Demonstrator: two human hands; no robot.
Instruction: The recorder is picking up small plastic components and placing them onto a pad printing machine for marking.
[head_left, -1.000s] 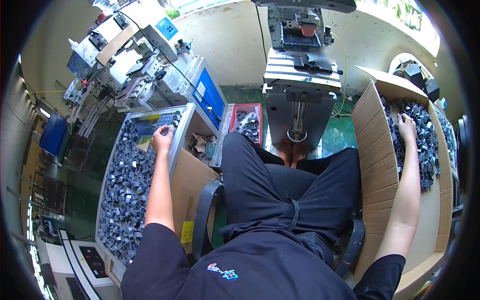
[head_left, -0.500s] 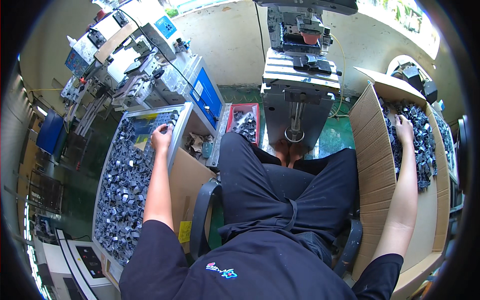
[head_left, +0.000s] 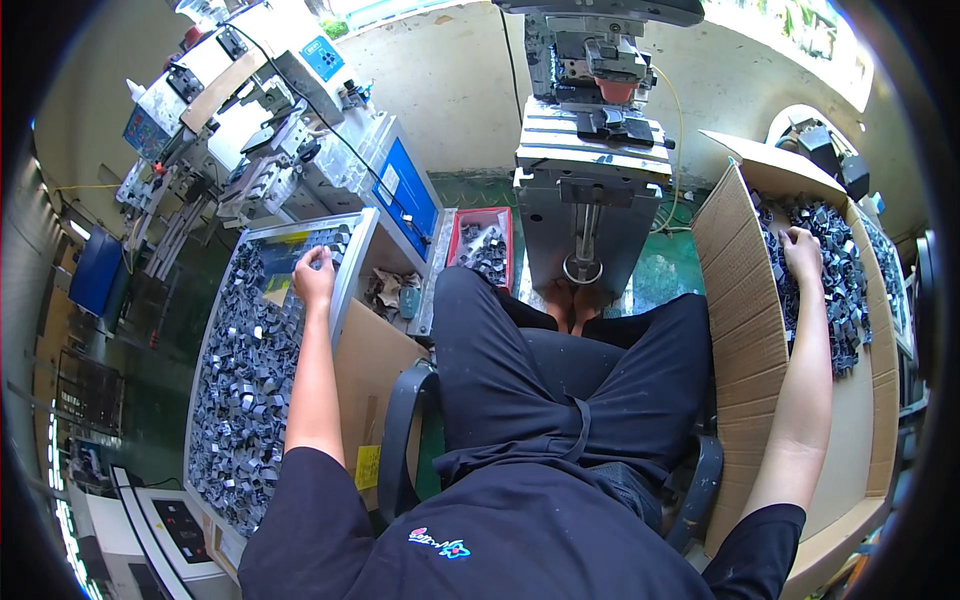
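My left hand is above a wide framed tray on my left, its fingers curled together near a flat clear sheet. Loose small grey plastic pieces cover much of the tray, and others stand close together along its far edge. Any piece in that hand is hidden. On the other side, my right hand reaches into an open cardboard box, fingers bent in against a heap of similar dark grey pieces. Its fingertips hide whatever they hold.
A machine with a metal bed stands ahead between my feet and the wall. Left of it are a red bin of pieces and a blue-panelled machine. Chair armrests flank me. Behind the box stands another tray.
My left hand has drawn slightly left, away from the pieces at the tray's far edge, and its fingers have curled in. My right hand stays in the box with little change.
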